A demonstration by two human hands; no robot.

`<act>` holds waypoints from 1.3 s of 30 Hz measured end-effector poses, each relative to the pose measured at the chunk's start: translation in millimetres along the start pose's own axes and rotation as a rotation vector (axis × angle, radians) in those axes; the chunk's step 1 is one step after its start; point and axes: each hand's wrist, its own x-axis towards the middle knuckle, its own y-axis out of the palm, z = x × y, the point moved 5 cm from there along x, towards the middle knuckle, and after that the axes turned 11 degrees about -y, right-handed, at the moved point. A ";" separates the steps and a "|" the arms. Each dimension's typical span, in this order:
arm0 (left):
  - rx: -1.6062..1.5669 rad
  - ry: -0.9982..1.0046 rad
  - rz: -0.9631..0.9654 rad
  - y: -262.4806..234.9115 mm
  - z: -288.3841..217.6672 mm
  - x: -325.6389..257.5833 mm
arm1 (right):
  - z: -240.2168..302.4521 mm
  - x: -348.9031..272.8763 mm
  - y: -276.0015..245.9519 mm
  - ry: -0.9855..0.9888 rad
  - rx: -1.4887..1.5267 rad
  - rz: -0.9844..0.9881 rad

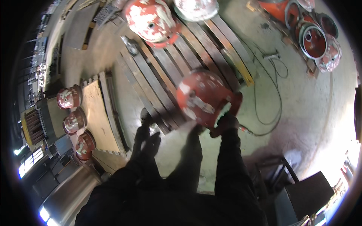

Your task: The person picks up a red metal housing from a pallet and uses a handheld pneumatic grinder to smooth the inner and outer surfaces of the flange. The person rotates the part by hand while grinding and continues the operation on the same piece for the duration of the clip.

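Note:
A rounded red metal casting [200,98] with pale patches leans tilted at the near end of a slatted rack [158,83] of metal bars. My right hand [228,123], in a dark glove, is closed around the casting's flanged rim at its near right side. My left hand [149,145], also gloved, hangs to the left of the casting with its fingers apart, touching nothing that I can see. A thin hose [269,132] ends at a fitting just beside my right hand; whether it joins anything there is hidden.
Two more patched castings [151,22] [198,8] stand at the rack's far end. Several red castings [313,40] lie at the far right. On the left, castings [69,97] line a wooden pallet [100,116]. A dark box-shaped object [309,196] stands near right; the hose loops over the floor.

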 end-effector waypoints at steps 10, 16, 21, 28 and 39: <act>-0.506 -0.183 0.256 112.6 4.8 65.5 | 5.2 -10.9 -19.5 0.916 1.771 -0.948; -0.594 -0.311 0.193 160.7 11.5 108.1 | 1.4 -13.3 -18.6 0.895 1.646 -0.924; -0.924 -0.605 0.398 235.3 35.0 100.5 | 5.9 -10.4 -29.6 0.918 1.514 -0.903; -1.197 -0.723 0.392 281.6 47.5 69.9 | 5.8 -12.3 -21.8 0.788 1.575 -0.987; -1.411 -0.616 0.184 329.7 73.4 53.0 | -7.5 -16.9 -22.5 0.603 1.521 -0.693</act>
